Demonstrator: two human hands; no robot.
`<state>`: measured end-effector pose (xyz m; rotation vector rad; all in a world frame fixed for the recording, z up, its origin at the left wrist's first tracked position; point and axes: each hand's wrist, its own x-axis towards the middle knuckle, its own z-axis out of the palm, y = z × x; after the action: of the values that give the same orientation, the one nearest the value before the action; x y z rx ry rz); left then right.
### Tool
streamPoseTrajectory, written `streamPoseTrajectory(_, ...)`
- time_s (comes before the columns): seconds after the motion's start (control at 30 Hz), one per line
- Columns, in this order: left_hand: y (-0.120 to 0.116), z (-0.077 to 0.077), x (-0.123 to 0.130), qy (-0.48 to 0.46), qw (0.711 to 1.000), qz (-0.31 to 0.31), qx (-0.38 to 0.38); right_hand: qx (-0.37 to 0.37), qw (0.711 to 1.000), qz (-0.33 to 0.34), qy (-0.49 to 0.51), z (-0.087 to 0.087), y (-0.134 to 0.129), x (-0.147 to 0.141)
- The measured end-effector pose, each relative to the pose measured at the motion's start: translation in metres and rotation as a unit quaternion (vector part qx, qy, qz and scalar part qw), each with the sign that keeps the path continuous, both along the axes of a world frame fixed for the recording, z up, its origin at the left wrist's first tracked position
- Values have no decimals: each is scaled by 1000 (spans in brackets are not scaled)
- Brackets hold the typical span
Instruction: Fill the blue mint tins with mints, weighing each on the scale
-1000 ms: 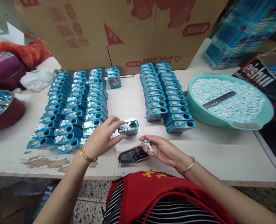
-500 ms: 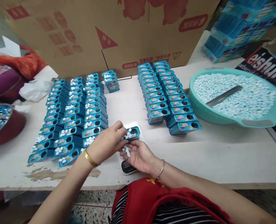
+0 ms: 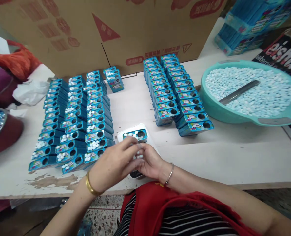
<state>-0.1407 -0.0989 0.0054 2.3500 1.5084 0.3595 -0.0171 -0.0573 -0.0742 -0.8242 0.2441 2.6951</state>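
Note:
My right hand (image 3: 151, 161) is cupped palm up and holds several small white candies (image 3: 139, 154). Over that palm, my left hand (image 3: 119, 158) curls its fingers and thumb around the candies in a pinch; its fingertips are partly hidden. Just beyond the fingers, a blue candy tin (image 3: 143, 133) with a round hole in its top carries a few white candies. The tin is on a white scale (image 3: 121, 133), whose dark display is mostly covered by my hands.
Rows of blue tins (image 3: 96, 127), many topped with candies, stand left. Two more rows (image 3: 168, 113) stand right of centre. A teal basin (image 3: 214, 113) of candies holds a metal scoop-like bar (image 3: 239, 92). A cardboard box (image 3: 135, 32) blocks the back; a red bowl (image 3: 10, 134) sits far left.
My left hand has drawn back from the tin's top to the candies in my right palm. More of the tin's top now shows, and the camera view has shifted slightly.

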Motion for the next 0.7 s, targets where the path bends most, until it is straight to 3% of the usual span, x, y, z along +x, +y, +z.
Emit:
streamPoseTrajectory(0.17, -7, -2, -26, -73, 978, 164, 107, 41, 999, 28, -5, 2, 2, 29)
streamPoseTrajectory(0.33, -14, -29, -33, -174, 946, 269, 58, 83, 988, -34, -125, -6, 11, 70)
streamPoseTrajectory(0.47, -12, -51, -22, -214, 937, 273, 45, 94, 978, -93, -159, -7, 19, 83)
streamPoseTrajectory(0.7, -6, -63, -10, -205, 946, 249, 45, 128, 974, -126, -139, 3, 25, 74)
